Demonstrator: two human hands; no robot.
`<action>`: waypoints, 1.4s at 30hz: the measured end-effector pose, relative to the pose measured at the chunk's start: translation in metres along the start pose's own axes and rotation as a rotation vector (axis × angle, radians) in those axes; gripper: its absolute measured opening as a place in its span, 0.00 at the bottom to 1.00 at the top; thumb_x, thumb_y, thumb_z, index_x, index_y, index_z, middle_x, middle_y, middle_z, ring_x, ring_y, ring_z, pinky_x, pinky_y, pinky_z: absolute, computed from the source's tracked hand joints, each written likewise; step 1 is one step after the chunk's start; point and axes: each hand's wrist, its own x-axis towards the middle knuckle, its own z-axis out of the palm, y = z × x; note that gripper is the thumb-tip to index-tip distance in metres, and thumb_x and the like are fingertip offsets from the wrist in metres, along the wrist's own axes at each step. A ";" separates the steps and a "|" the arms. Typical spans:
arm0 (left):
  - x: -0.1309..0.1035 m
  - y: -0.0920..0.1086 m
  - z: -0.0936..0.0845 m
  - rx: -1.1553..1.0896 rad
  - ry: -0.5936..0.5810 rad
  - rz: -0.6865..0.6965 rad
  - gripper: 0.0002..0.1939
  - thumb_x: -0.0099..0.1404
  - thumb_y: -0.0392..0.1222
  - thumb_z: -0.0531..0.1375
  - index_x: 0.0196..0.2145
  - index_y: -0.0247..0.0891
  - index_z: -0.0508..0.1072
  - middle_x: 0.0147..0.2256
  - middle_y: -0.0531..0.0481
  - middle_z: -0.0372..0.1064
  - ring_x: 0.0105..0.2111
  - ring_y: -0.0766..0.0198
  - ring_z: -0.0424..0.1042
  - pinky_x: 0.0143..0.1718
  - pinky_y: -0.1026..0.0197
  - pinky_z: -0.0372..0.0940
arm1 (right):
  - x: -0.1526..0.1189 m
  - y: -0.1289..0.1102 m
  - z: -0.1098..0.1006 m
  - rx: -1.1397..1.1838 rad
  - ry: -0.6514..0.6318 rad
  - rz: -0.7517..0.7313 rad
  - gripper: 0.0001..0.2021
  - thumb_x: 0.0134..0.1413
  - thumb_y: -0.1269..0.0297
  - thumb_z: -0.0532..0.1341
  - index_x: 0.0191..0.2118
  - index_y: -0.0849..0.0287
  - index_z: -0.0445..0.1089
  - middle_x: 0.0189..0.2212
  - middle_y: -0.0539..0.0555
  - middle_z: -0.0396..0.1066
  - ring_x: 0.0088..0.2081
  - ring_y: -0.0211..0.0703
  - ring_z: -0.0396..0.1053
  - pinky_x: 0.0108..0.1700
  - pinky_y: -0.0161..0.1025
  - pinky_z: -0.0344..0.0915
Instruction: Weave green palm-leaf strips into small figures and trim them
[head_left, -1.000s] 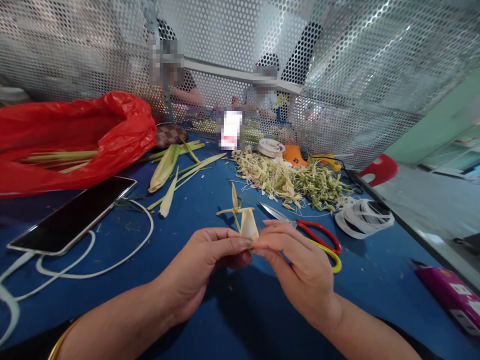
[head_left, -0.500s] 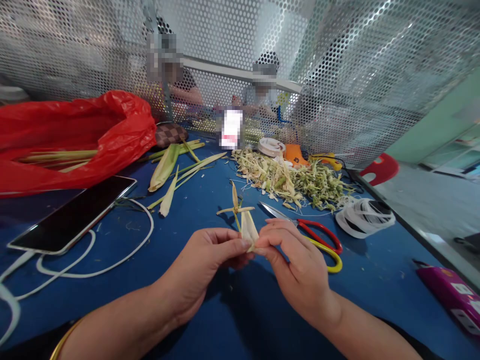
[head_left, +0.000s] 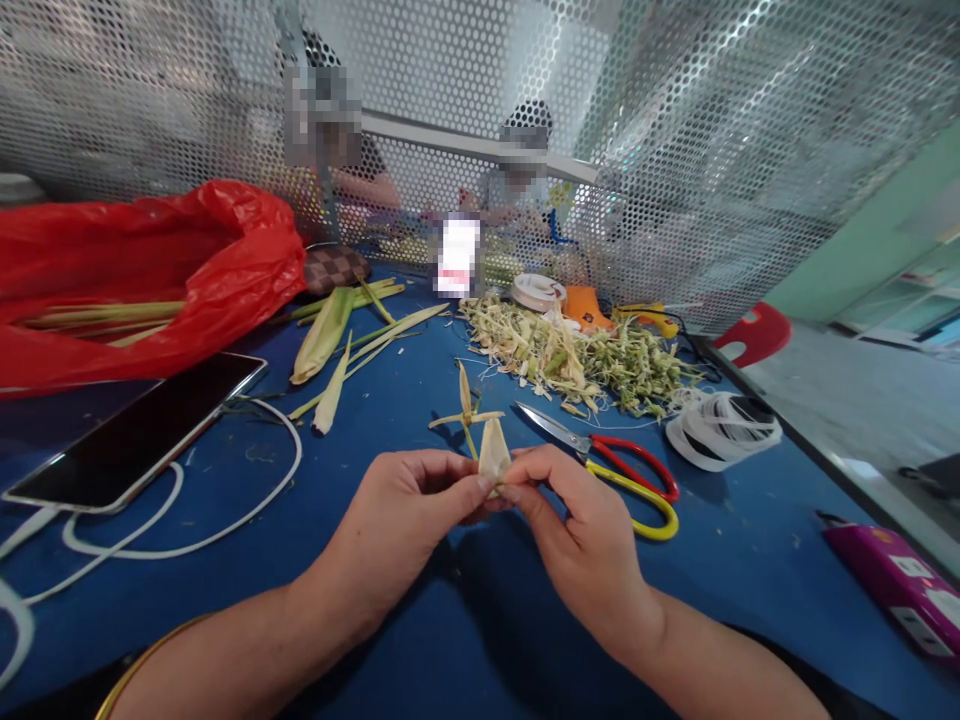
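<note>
Pinching pale, tapered, papery leaf piece (head_left: 493, 447) near its base, left hand (head_left: 409, 505) and right hand (head_left: 581, 535) alike; likely light, tearable, best held there.

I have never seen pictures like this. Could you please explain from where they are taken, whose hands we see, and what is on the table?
There is no machine here. A person wears one camera on the head, looking forward and down, so the left hand and right hand are that person's own. Both pinch a pale, folded piece of leaf. Just beyond it is a small cross-shaped piece. On the blue table lie red-and-yellow-handled scissors to the right, a heap of plant scraps further back, and, to the left, a dark-screened phone and a red bag. A perforated screen stands behind.
</note>
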 end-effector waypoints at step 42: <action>0.003 -0.010 0.002 -0.031 0.054 -0.043 0.12 0.52 0.47 0.66 0.22 0.35 0.77 0.21 0.50 0.72 0.23 0.69 0.64 0.29 0.67 0.59 | 0.015 -0.010 -0.001 0.397 0.079 0.431 0.07 0.47 0.67 0.63 0.34 0.59 0.68 0.26 0.50 0.74 0.29 0.39 0.72 0.33 0.36 0.69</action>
